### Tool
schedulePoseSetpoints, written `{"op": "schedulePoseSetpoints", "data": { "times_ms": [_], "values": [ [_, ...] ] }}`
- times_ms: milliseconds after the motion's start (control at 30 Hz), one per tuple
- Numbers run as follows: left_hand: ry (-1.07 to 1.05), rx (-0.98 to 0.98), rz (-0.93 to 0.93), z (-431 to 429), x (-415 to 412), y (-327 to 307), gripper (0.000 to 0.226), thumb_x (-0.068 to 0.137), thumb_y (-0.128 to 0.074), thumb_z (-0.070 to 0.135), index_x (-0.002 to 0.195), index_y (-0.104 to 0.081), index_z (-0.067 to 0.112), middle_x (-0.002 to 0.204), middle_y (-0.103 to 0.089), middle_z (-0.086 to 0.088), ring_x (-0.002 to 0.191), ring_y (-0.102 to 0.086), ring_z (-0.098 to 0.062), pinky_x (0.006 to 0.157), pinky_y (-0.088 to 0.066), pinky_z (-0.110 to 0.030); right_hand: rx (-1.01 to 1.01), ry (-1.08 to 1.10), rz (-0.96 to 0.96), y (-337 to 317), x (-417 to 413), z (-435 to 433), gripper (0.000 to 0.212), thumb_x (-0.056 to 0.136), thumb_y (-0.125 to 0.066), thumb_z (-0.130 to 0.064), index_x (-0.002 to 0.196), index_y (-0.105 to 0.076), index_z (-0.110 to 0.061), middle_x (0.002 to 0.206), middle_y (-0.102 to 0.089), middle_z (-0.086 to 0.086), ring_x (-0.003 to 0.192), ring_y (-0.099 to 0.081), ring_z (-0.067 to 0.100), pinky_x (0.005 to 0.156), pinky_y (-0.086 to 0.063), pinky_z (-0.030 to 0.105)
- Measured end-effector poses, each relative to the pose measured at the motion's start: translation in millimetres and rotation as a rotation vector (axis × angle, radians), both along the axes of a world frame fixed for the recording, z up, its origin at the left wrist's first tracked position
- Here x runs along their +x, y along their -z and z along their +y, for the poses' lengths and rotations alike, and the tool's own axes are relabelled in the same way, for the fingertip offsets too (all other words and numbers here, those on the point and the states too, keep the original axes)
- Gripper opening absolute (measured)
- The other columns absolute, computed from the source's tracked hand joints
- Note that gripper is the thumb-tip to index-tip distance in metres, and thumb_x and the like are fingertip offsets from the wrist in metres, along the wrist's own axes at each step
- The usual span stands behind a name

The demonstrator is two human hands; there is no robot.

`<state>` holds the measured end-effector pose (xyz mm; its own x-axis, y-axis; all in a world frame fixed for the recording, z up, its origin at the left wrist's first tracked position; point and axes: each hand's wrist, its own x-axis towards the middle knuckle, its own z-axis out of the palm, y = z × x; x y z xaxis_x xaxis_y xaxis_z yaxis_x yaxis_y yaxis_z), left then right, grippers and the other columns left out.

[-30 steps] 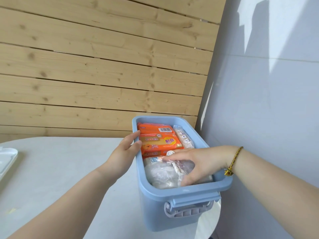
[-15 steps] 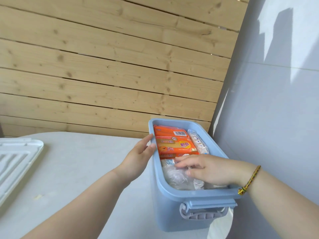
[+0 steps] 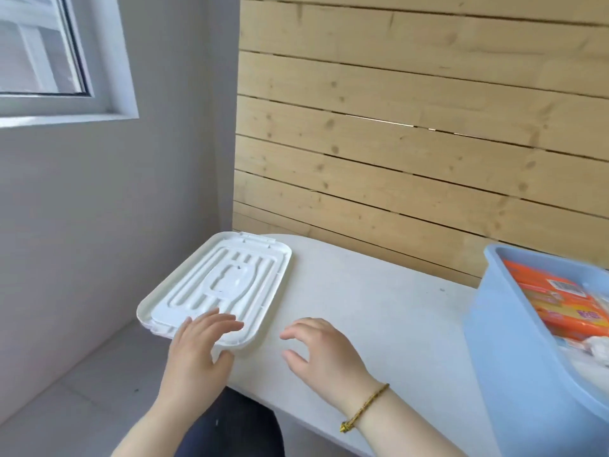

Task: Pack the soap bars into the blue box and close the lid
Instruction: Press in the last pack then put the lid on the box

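Note:
The blue box (image 3: 504,328) stands at the far right of the table, cut off by the frame edge. Orange soap packs (image 3: 557,301) and clear-wrapped bars (image 3: 593,349) fill it. The white lid (image 3: 224,285) lies flat on the table's left end, underside up. My left hand (image 3: 197,347) rests on the lid's near corner, fingers on top and thumb under the edge. My right hand (image 3: 323,351) hovers open over the table just right of the lid, fingers spread, holding nothing.
The pale table (image 3: 379,308) runs along a wooden slat wall (image 3: 412,127). A grey wall with a window (image 3: 39,47) is on the left. The lid's left corner overhangs the table edge above the floor.
The view has swung left from the box to the lid. Both hands have left the box; the left now touches the lid, the right is beside it.

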<state>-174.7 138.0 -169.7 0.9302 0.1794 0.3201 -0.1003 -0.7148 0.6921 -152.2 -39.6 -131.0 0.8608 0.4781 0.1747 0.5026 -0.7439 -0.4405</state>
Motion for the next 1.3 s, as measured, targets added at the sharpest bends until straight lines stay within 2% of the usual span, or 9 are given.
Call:
{"op": "schedulePoseSetpoints", "data": {
  "times_ms": [167, 267, 400, 500, 600, 700, 900, 1033, 1300],
  "values": [
    [-0.048, 0.317, 0.155, 59.2, -10.8, 12.8, 0.054, 0.058, -0.061, -0.014, 0.103, -0.064, 0.015, 0.123, -0.058, -0.007, 0.129, -0.04, -0.031, 0.112, -0.016, -0.048, -0.119, -0.087, -0.04, 21.8, 13.2, 44.6, 0.041, 0.089, -0.049, -0.029, 0.128, -0.05, -0.016, 0.135, -0.05, -0.001, 0.125, -0.04, 0.013, 0.105, -0.027, 0.021],
    [-0.007, 0.52, -0.053, 77.7, -2.6, 9.2, 0.045, 0.035, -0.082, -0.01, 0.072, -0.069, 0.013, 0.079, -0.072, -0.005, 0.087, -0.069, -0.025, 0.094, -0.039, -0.05, -0.175, -0.113, -0.083, 24.6, 14.4, 58.6, 0.045, 0.088, -0.049, -0.033, 0.13, -0.046, -0.017, 0.137, -0.046, -0.002, 0.127, -0.038, 0.012, 0.107, -0.023, 0.021],
    [0.085, 0.627, -0.328, 83.1, 11.7, -15.5, 0.011, 0.064, -0.061, 0.007, 0.055, -0.063, 0.014, 0.054, -0.065, 0.006, 0.059, -0.065, -0.011, 0.097, -0.028, -0.028, -0.224, -0.122, -0.195, 13.5, 14.1, 69.4, 0.068, 0.084, -0.055, -0.036, 0.142, -0.022, -0.019, 0.145, -0.031, 0.002, 0.13, -0.033, 0.02, 0.108, -0.023, 0.031],
    [0.15, 0.688, -0.428, 77.3, 20.2, -45.8, 0.027, 0.074, -0.044, 0.019, 0.06, -0.066, 0.013, 0.057, -0.068, 0.006, 0.06, -0.063, -0.013, 0.096, -0.028, -0.026, -0.227, -0.105, -0.266, -3.7, 15.8, 78.4, 0.075, 0.082, -0.058, -0.038, 0.143, -0.018, -0.018, 0.149, -0.027, 0.004, 0.133, -0.031, 0.022, 0.111, -0.022, 0.037],
    [0.208, 0.694, -0.538, 67.9, 28.5, -80.4, 0.022, 0.073, -0.05, 0.019, 0.066, -0.07, 0.013, 0.062, -0.07, 0.004, 0.076, -0.049, -0.008, 0.104, -0.016, -0.022, -0.128, -0.051, -0.403, -27.3, 18.0, 80.4, 0.049, 0.079, -0.062, -0.032, 0.121, -0.052, -0.009, 0.121, -0.061, 0.008, 0.113, -0.054, 0.023, 0.104, -0.034, 0.036],
    [0.254, 0.678, -0.578, 54.2, 32.4, -108.3, 0.026, 0.074, -0.047, 0.023, 0.07, -0.071, 0.014, 0.066, -0.071, 0.001, 0.083, -0.047, -0.009, 0.107, -0.011, -0.021, -0.075, 0.056, -0.603, -58.2, 17.3, 69.5, 0.014, 0.073, -0.065, -0.021, 0.081, -0.064, -0.009, 0.072, -0.071, 0.002, 0.067, -0.066, 0.022, 0.057, -0.045, 0.025],
    [0.094, 0.278, -0.69, 5.6, 39.3, -127.7, 0.05, 0.076, -0.057, 0.031, 0.122, -0.046, 0.017, 0.131, -0.043, -0.001, 0.122, -0.03, -0.012, 0.11, -0.012, -0.033, 0.335, 0.218, -0.471, -83.2, 12.1, 14.7, 0.011, 0.088, -0.051, -0.016, 0.094, -0.058, -0.009, 0.074, -0.063, 0.007, 0.068, -0.054, 0.028, 0.054, -0.021, 0.026],
    [0.033, -0.36, -0.322, -41.2, 43.8, -116.3, 0.069, 0.083, -0.057, 0.023, 0.14, -0.018, 0.025, 0.152, -0.013, 0.005, 0.136, -0.01, -0.002, 0.109, -0.011, -0.028, 0.785, 0.386, -0.274, -97.4, 1.1, -36.7, 0.031, 0.086, -0.056, -0.013, 0.062, -0.038, -0.022, 0.056, -0.038, -0.009, 0.048, -0.042, 0.0, 0.045, -0.032, 0.013],
    [0.192, -1.08, 0.333, -165.0, 54.7, -97.1, 0.07, 0.084, -0.049, 0.045, 0.14, -0.017, 0.017, 0.146, -0.031, -0.005, 0.118, -0.046, -0.026, 0.107, -0.033, -0.046, 1.461, 0.454, -0.099, -109.7, -36.4, -131.6, 0.017, 0.088, -0.053, -0.008, 0.073, -0.051, -0.016, 0.075, -0.057, 0.003, 0.068, -0.055, 0.012, 0.064, -0.045, 0.025]
  ]
}}
